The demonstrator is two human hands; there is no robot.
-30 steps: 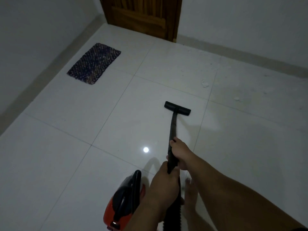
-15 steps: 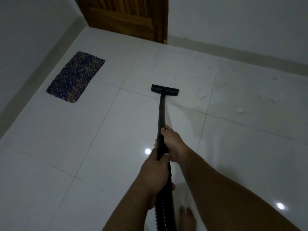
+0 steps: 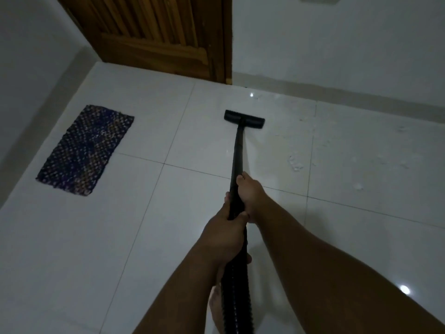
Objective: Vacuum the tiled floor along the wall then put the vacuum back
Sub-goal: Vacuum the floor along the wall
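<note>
Tiled floor (image 3: 96, 237): white debris (image 3: 295, 165) lies on the tiles right of the wand, more specks toward the far wall (image 3: 337, 44). Judgement: vacuuming mid-way; that strip is left, then the put-back. Canister not in view. Woven mat (image 3: 84, 150) lies left, well apart. Vacuum wand (image 3: 237, 155) runs forward from my hands; its floor head (image 3: 244, 119) sits flat near the wooden door (image 3: 163, 32). Both arms extended. My left hand (image 3: 226, 235) wraps the wand's lower end; my right hand (image 3: 250, 196) grips just ahead, touching it.
</note>
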